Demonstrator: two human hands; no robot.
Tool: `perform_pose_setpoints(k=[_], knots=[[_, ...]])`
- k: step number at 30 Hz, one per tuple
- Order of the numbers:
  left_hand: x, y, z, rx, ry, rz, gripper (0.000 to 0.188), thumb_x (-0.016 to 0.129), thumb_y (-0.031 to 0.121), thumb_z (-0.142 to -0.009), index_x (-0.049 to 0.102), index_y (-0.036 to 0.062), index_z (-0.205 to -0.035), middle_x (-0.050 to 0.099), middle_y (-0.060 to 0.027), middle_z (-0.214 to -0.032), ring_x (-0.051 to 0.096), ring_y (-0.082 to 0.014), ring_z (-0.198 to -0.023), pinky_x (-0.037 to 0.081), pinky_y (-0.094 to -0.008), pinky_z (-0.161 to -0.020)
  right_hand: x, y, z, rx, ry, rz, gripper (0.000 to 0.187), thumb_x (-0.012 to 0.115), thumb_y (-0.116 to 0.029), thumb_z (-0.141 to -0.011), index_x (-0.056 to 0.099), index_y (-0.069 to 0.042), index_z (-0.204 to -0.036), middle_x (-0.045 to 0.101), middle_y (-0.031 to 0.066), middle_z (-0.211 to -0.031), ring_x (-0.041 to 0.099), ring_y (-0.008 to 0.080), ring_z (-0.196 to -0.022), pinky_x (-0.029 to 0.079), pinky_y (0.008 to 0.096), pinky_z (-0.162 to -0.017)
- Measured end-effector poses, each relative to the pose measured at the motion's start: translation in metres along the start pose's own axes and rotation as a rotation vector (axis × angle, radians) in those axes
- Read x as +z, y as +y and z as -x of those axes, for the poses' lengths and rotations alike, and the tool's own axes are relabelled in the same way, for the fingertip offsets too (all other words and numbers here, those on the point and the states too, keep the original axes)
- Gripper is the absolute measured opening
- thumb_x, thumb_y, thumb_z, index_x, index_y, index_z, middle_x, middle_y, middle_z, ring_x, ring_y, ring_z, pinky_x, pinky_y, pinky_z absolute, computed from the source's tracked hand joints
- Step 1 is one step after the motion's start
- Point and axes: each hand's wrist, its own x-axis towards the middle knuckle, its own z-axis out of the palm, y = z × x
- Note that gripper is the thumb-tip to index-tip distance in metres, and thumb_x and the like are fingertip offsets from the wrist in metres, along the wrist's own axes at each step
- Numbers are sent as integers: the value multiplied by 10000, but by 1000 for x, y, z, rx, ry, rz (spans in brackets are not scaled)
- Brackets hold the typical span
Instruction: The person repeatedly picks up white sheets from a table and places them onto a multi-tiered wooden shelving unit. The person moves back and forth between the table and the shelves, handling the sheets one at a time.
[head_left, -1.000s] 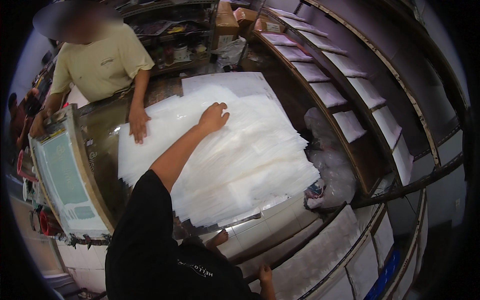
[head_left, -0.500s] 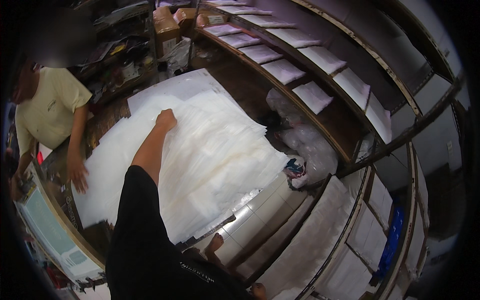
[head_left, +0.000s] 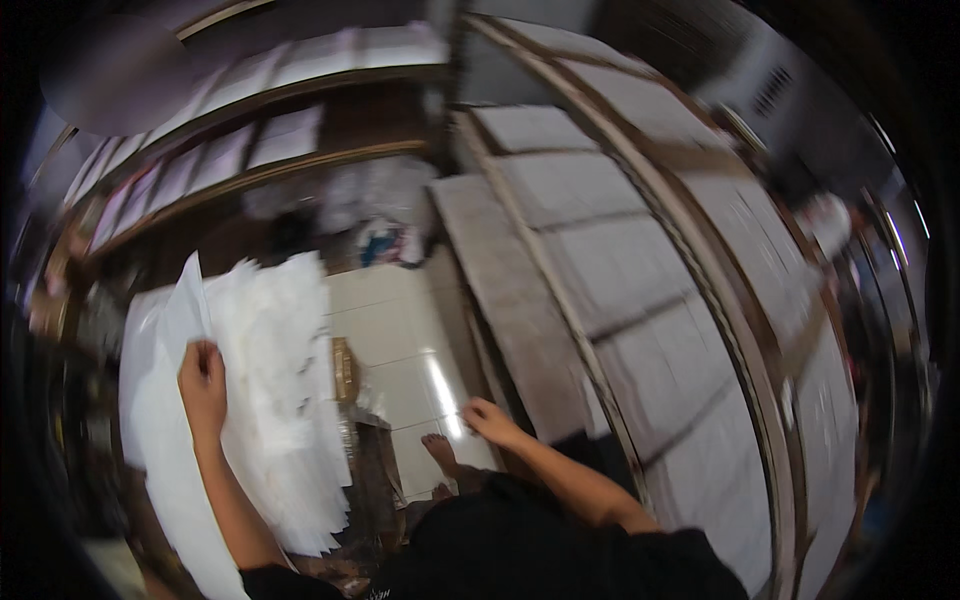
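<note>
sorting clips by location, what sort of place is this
Likely a paper or printing workshop: a broad pile of white sheets, shelves with pale pieces in rows, and a sheet in the left hand.

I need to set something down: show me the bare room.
Free: the tiled floor between paper stack and right rack, though the right hand and a foot crowd its near end; the lower back shelf, right of its last sheet.
Crowded: the paper stack, with the left hand holding an upturned sheet over it, and the right rack, lined with sheets.
</note>
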Motion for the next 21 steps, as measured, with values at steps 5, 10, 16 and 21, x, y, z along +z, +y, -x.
perform_pose_setpoints(k=[5,10,16,21], knots=[[66,116,93,146,-276,161,67,538,-18,-881,582,-20,-932,570,-98,-807,528,-178,-722,442,-293,-689,28,-97,51,-233,-149,-367,274,586,-207,-981,506,-24,-1168,516,29,-911,558,109,-814,495,278,-689],[130,177,187,231,-597,233,67,574,-11,-871,584,-17,-937,581,-152,-861,571,-302,-777,459,-379,-709,3,-113,130,-450,39,-437,352,583,-281,-985,454,-48,-1214,515,59,-979,551,106,-782,462,253,-687],[157,212,277,361,-839,274,69,585,-5,-858,559,-17,-920,559,-165,-842,551,-338,-774,437,-437,-709,-30,-68,200,-380,189,-150,226,560,-228,-962,563,-41,-1090,627,101,-837,606,179,-783,482,338,-712],[164,256,332,485,-872,349,73,591,-14,-859,572,-38,-925,578,-170,-802,591,-315,-705,466,-380,-657,-62,-39,264,-192,212,-121,175,528,-147,-942,600,-31,-1052,653,111,-908,623,171,-818,491,348,-720]])
